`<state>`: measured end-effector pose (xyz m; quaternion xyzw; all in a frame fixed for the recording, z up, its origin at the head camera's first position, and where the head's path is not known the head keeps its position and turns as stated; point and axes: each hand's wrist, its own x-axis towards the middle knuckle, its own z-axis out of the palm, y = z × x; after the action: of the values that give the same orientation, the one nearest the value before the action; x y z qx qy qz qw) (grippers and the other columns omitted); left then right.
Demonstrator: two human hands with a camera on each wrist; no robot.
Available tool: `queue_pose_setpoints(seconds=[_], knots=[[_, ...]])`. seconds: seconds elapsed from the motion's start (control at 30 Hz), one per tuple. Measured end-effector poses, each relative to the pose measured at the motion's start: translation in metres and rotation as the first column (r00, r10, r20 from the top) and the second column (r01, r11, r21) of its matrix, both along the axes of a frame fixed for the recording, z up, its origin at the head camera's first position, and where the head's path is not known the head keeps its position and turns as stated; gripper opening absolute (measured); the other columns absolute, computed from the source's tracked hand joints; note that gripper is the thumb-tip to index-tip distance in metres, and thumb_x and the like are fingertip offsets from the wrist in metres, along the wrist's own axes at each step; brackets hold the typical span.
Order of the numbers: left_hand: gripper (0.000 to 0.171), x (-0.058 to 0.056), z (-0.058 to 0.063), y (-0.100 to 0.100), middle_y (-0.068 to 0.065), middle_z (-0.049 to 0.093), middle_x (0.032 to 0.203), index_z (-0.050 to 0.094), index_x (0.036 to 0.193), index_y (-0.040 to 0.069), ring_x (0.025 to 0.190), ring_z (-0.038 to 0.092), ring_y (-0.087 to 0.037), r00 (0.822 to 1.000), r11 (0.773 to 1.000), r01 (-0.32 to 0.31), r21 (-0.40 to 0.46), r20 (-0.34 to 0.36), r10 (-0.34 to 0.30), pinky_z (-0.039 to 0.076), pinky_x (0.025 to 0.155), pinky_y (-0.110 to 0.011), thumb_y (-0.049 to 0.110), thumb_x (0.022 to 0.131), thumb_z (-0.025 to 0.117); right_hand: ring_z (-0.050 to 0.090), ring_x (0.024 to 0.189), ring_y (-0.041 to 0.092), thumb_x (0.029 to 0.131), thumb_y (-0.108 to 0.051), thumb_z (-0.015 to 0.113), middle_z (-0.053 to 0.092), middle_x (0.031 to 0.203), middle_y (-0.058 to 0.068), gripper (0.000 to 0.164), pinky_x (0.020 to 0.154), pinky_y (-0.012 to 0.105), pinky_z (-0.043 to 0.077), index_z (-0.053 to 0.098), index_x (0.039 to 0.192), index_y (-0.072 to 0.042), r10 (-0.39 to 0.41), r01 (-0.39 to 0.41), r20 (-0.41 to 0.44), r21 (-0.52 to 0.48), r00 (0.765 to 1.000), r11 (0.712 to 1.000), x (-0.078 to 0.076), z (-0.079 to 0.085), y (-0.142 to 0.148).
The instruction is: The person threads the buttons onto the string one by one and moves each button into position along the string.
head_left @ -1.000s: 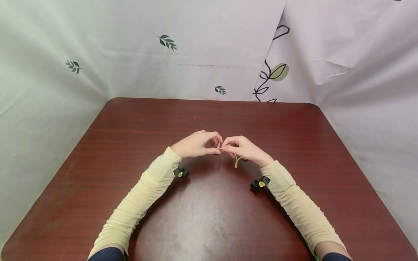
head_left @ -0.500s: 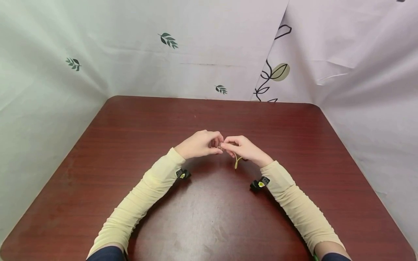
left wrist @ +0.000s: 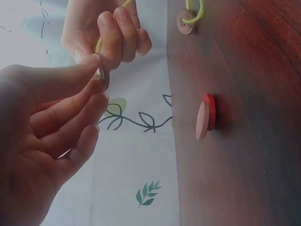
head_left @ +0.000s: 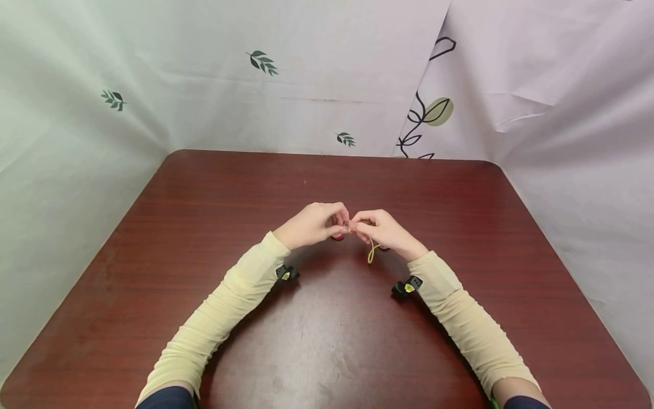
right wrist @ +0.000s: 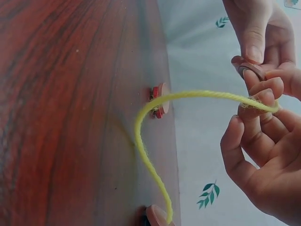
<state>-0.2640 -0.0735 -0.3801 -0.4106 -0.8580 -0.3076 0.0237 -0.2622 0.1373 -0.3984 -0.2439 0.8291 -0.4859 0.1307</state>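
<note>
My left hand [head_left: 311, 224] pinches a small round button [left wrist: 104, 73] between thumb and fingertips. Right against it, my right hand [head_left: 383, 232] pinches a yellow cord [right wrist: 202, 94] near the button; whether the cord's end passes through the hole is hidden by fingers. The cord droops in a loop to the table, where its other part runs through a pinkish button [left wrist: 185, 22]. Below the hands, a red button [left wrist: 211, 110] and a pale pink button [left wrist: 202, 121] lie one against the other on the table.
The dark red wooden table [head_left: 327, 329] has rounded far corners. A pale curtain [head_left: 306, 74] with leaf prints hangs behind and on both sides. A black wrist camera [head_left: 287, 273] sits on the left sleeve, another camera [head_left: 406, 287] on the right.
The fingertips of both hands have drawn closer together and the left hand has moved slightly right. A bit of red button now shows beneath the left hand.
</note>
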Motion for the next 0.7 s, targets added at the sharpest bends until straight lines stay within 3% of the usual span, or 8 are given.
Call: queue_pose_setpoints(seconds=[0.1, 0.4, 0.7], knots=[[0.009, -0.0001, 0.0006, -0.0004, 0.001, 0.072, 0.081, 0.062, 0.091, 0.009, 0.071, 0.065, -0.008, 0.999, 1.0, -0.01, -0.016, -0.033, 0.01, 0.055, 0.072, -0.033, 0.01, 0.088, 0.07, 0.043, 0.051, 0.013, 0.096, -0.017, 0.059, 0.048, 0.057, -0.001, 0.023, 0.047, 0.022, 0.029, 0.064, 0.092, 0.006, -0.005, 0.005, 0.003, 0.002, 1.0, 1.0, 0.0004, 0.001, -0.0005], [0.004, 0.0008, -0.0016, -0.0014, -0.002, 0.074, 0.082, 0.065, 0.09, 0.008, 0.068, 0.066, -0.009, 0.998, 0.998, 0.002, -0.055, -0.067, -0.005, 0.053, 0.069, -0.025, 0.011, 0.091, 0.067, 0.044, 0.054, 0.033, 0.095, -0.019, 0.06, 0.049, 0.057, -0.001, 0.023, 0.045, 0.023, 0.028, 0.066, 0.093, 0.004, -0.002, 0.002, 0.001, 0.023, 1.0, 1.0, 0.0007, -0.0023, 0.0007], [0.007, 0.0028, -0.0054, 0.0009, -0.002, 0.068, 0.073, 0.06, 0.086, 0.009, 0.062, 0.057, -0.008, 0.988, 0.993, 0.01, -0.117, -0.152, -0.027, 0.049, 0.064, -0.025, 0.008, 0.092, 0.063, 0.045, 0.051, 0.012, 0.096, -0.016, 0.058, 0.049, 0.058, -0.001, 0.023, 0.048, 0.021, 0.03, 0.063, 0.088, 0.004, 0.001, 0.0, -0.015, 0.056, 1.0, 0.998, 0.0002, -0.0039, -0.0018]])
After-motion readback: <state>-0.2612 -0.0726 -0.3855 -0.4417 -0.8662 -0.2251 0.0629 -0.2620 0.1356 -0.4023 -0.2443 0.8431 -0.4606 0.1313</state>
